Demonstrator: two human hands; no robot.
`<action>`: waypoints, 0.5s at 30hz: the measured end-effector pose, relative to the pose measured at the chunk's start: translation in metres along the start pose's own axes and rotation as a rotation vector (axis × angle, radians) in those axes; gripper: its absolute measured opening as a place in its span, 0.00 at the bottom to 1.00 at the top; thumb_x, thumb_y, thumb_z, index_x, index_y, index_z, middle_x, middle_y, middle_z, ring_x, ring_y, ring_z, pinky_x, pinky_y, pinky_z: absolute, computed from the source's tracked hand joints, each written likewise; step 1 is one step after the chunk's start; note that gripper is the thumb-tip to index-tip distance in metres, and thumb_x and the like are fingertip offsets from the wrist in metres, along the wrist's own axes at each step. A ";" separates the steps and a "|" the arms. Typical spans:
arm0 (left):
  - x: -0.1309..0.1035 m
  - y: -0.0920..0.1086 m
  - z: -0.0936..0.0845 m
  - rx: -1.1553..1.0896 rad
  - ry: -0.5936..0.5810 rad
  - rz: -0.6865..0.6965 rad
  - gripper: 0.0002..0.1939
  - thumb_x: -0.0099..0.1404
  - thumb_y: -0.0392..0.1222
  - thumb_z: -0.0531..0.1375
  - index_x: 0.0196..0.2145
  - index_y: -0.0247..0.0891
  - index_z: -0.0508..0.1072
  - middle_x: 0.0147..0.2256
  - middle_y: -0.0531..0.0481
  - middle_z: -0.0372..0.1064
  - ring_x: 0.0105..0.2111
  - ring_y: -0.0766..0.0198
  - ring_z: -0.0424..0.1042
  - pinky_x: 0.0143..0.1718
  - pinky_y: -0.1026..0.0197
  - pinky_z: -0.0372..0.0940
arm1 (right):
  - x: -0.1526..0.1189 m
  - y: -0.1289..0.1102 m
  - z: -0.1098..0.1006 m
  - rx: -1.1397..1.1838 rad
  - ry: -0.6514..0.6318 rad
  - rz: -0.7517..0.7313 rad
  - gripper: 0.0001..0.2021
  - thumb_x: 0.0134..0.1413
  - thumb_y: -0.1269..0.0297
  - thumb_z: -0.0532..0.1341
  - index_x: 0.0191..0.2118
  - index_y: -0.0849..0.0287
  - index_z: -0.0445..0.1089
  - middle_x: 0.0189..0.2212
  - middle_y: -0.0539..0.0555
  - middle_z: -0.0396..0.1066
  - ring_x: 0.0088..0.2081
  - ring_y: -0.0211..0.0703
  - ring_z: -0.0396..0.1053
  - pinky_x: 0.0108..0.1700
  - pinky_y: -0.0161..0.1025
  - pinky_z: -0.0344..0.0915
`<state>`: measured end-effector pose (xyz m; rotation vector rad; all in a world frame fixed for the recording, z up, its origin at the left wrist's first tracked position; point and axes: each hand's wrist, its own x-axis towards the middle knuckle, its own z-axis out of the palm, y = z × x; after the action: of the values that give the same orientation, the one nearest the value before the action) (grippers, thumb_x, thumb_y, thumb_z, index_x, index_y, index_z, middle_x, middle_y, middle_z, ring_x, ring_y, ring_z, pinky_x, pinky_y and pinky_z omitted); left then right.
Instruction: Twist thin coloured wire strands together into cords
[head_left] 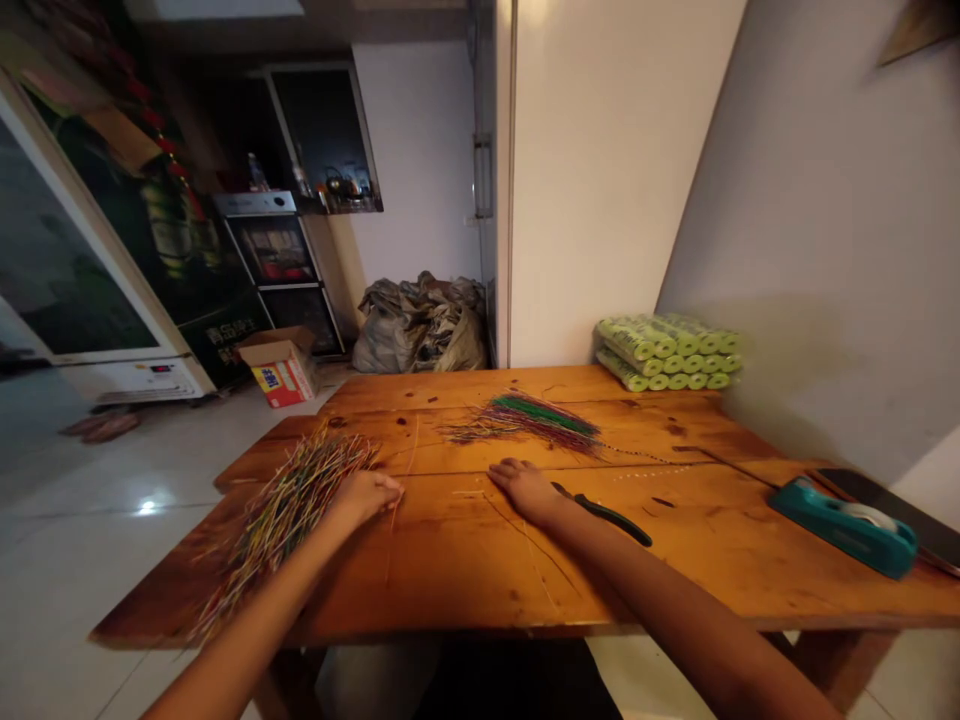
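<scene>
My left hand is closed in a pinch on a thin pale wire, which runs up and down past the fingertips over the table. Beside that hand spreads a loose pile of mixed-colour wires. My right hand rests on the tabletop, fingers stretched forward, holding nothing that I can see. A few stray wires lie beneath and in front of its wrist. Dark-handled pliers lie just right of that wrist. Farther back sits a neater bundle of green and dark red wires.
The wooden table has a teal tape dispenser at its right and stacked green-wrapped rolls at the back right. Small white bits lie in a row. Beyond the table are a cardboard box and stuffed sacks.
</scene>
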<state>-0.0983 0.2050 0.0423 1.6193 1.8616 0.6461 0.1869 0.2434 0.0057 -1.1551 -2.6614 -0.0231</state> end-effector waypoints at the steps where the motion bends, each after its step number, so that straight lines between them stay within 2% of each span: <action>1: -0.007 0.000 -0.003 -0.008 0.005 0.024 0.11 0.51 0.46 0.62 0.21 0.35 0.74 0.18 0.53 0.70 0.23 0.61 0.70 0.28 0.62 0.60 | 0.003 0.001 0.002 -0.034 -0.020 -0.032 0.16 0.57 0.76 0.50 0.49 0.61 0.64 0.47 0.59 0.69 0.49 0.44 0.61 0.47 0.41 0.56; 6: -0.044 -0.004 -0.007 -0.128 -0.030 0.118 0.15 0.50 0.51 0.60 0.21 0.36 0.76 0.20 0.50 0.72 0.23 0.62 0.68 0.28 0.64 0.59 | -0.005 0.004 0.004 -0.196 -0.091 -0.140 0.12 0.59 0.74 0.48 0.44 0.67 0.66 0.39 0.63 0.70 0.45 0.47 0.61 0.44 0.44 0.55; 10: -0.068 -0.009 0.006 -0.265 -0.044 0.096 0.16 0.49 0.53 0.61 0.23 0.35 0.77 0.21 0.48 0.73 0.23 0.61 0.68 0.28 0.64 0.60 | -0.021 -0.002 0.001 -0.281 -0.132 -0.195 0.12 0.59 0.72 0.48 0.39 0.68 0.68 0.36 0.63 0.69 0.41 0.49 0.62 0.41 0.46 0.56; 15: -0.090 -0.009 0.024 -0.407 -0.018 0.054 0.16 0.45 0.53 0.64 0.25 0.37 0.78 0.22 0.48 0.75 0.26 0.59 0.70 0.28 0.63 0.63 | -0.032 -0.009 -0.002 -0.334 -0.169 -0.207 0.12 0.60 0.73 0.48 0.38 0.68 0.69 0.36 0.63 0.69 0.41 0.48 0.63 0.39 0.43 0.59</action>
<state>-0.0795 0.1144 0.0292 1.4032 1.5512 0.9598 0.2021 0.2139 0.0010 -1.0005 -2.9998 -0.4396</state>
